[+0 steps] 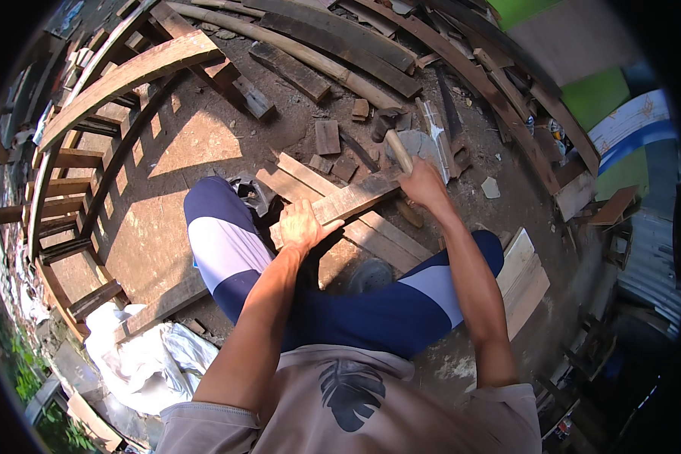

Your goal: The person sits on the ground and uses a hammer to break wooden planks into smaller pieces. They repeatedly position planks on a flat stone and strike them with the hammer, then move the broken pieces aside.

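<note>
The right hand [424, 184] is wrapped firmly round the wooden handle of a hammer [398, 145], whose head points away from the body. The left hand [300, 225] holds a short plank [363, 195] near its left end, thumb along the wood. The plank slants between the bent legs, across paler boards [390, 236]; its right end comes close to the right hand. Wood offcuts [328, 138] lie just beyond its far edge. Sunlit ground [200, 144] opens leftward, bounded by a curved wooden frame [132, 77]. What looks like a black bag [259, 194] sits by the left knee, contents indistinct.
</note>
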Tool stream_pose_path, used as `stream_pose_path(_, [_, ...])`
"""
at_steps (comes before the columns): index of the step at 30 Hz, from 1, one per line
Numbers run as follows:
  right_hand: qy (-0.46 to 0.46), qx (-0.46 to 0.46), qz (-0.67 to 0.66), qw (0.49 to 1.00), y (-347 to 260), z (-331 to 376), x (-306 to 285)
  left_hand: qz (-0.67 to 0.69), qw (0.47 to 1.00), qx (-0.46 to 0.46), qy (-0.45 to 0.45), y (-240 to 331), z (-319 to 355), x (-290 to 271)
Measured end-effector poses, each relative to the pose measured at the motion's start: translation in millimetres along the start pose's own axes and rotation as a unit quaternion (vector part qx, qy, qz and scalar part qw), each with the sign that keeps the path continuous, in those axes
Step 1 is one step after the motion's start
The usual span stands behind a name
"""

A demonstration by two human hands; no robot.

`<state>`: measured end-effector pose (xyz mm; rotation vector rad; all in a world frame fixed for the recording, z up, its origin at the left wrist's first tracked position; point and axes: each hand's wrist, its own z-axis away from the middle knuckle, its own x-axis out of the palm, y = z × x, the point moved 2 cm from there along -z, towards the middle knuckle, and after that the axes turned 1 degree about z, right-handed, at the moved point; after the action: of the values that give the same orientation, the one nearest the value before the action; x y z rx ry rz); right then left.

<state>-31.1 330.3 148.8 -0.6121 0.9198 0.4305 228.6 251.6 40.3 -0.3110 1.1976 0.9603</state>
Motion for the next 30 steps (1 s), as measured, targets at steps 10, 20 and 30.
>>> stream_pose_path(10, [-0.095,0.010,0.013,0.995,-1.3,-14.5,4.9,-0.003,0.999,0.031,0.043,0.5,3.3,6.9])
stream_pose_path(20, [-0.175,0.060,0.030,0.982,-0.9,-17.3,9.2,0.017,0.999,0.027,0.015,4.5,0.2,-1.5])
stream_pose_path(30, [-0.108,0.062,-0.030,0.992,11.3,-10.9,5.2,-0.023,0.994,0.060,0.092,-0.2,0.2,10.2])
